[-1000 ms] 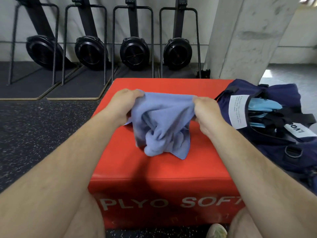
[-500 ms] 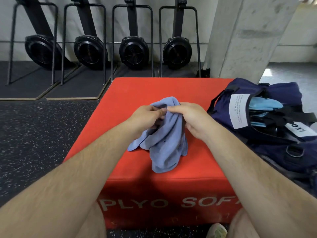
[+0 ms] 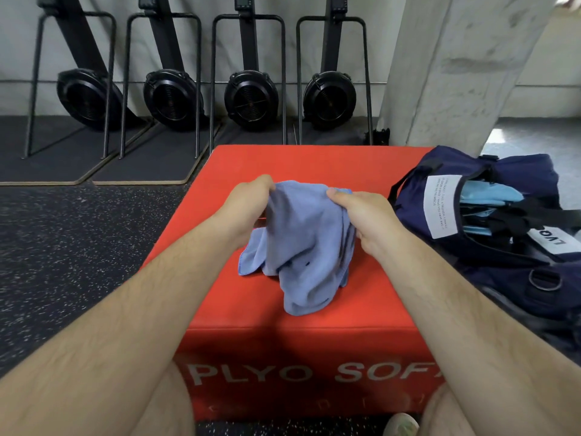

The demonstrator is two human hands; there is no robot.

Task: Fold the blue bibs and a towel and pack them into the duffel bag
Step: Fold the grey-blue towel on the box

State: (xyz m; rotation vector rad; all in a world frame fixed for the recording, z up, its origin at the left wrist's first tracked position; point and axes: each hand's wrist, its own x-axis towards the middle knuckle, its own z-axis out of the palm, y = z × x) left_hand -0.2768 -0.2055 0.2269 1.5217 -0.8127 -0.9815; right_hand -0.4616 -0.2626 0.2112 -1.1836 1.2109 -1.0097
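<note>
A person seated at a red foam plyo box (image 3: 314, 313) works on a periwinkle-blue towel (image 3: 309, 243), gripping its upper edge with both hands. The left hand (image 3: 248, 201) has its fingers curled round one gathered corner; the right hand (image 3: 361, 215) pinches the opposite side, thumb on top and the cloth bunched beneath the palm. The two hands sit close together, with only a narrow span of fabric stretched between them.

The towel is far from folded. It hangs from the grip in a loose, crumpled drape, its lower end slumped on the top of the box near the front edge and one flap spilling out toward the left. No flat layer or clean crease shows anywhere in it.

Just to the right, partly resting against the box, lies the navy duffel bag (image 3: 515, 171), its mouth open. Light-blue fabric, apparently the folded bibs (image 3: 490, 196), is tucked inside behind black straps; how many pieces are in there cannot be told from where I stand.

By the look of things, the bibs are packed and the towel is the last item outstanding. It has yet to be spread or squared up, folded down and carried across to the bag.

Behind the box, four rowing machines (image 3: 251, 92) stand upright against the wall, beside a concrete pillar (image 3: 456, 67).
</note>
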